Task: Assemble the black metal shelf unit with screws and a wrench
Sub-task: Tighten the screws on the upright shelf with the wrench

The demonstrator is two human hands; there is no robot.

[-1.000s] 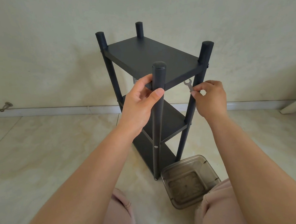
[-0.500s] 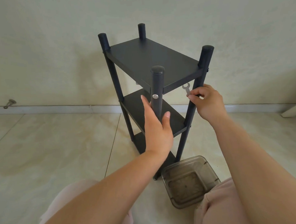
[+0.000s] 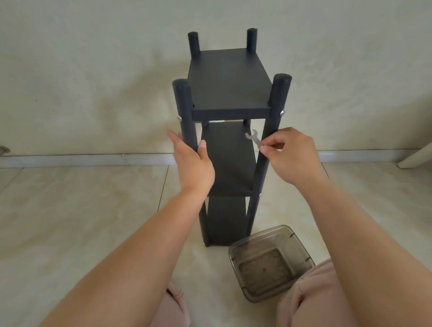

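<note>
Shelf unit (image 3: pixel 227 87) stands upright on the tile floor (image 3: pixel 74 208), close to the wall (image 3: pixel 80 70), short end facing the camera. Three black shelves seated between four posts. Looks near done, so step in hand reads as final tightening/checking of screws, prob. at the top shelf.

L hand (image 3: pixel 193 164): on the near-left post (image 3: pixel 186 120) below the top shelf, thumb wrapped across the post's front, fingers reaching behind it. Holding the frame steady, not squeezing hard as far as I can tell.

R hand (image 3: pixel 288 154): thumb + forefinger pinch the shank of a small flat wrench (image 3: pixel 254 140), open jaw end pointing up-left. Wrench sits just inside the near-right post (image 3: pixel 274 125), below the top shelf, not on any fastener yet.

Screw heads visible: one on outer side of near-left post (image 3: pixel 179 118), one on outer side of near-right post (image 3: pixel 282 113), both level w/ top shelf edge. Nuts under the shelf: can't tell, too dark.

Next move, my guess: lift wrench to the top-shelf fastener at near-right post, seat jaw square, L hand braces so unit doesn't twist.

Clear plastic tub (image 3: pixel 270 263) on floor just right of the unit's foot; looks empty.
</note>
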